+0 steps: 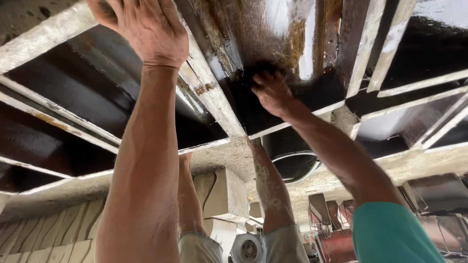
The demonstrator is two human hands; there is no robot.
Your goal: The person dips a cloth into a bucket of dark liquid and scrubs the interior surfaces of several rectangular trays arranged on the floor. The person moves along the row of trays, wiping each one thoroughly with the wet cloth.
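The view is tilted, looking back along my body. My left hand [146, 29] lies flat on a grey crusted bar of a metal mould frame [209, 97]; its fingertips are cut off by the top edge. My right hand [273, 92] is closed on a dark, oil-soaked wad [265, 68], rag or brush I cannot tell. The wad is pressed against a glossy black oiled panel [253, 29] streaked with brown. A teal sleeve [390, 234] covers my right upper arm.
The frame splits into several wet dark compartments with pale rims [68, 83]. A black round bucket [290, 158] sits on the concrete ground [229, 156] by my bare legs [270, 195]. Concrete blocks [226, 195] and dark metal moulds [434, 195] lie beyond.
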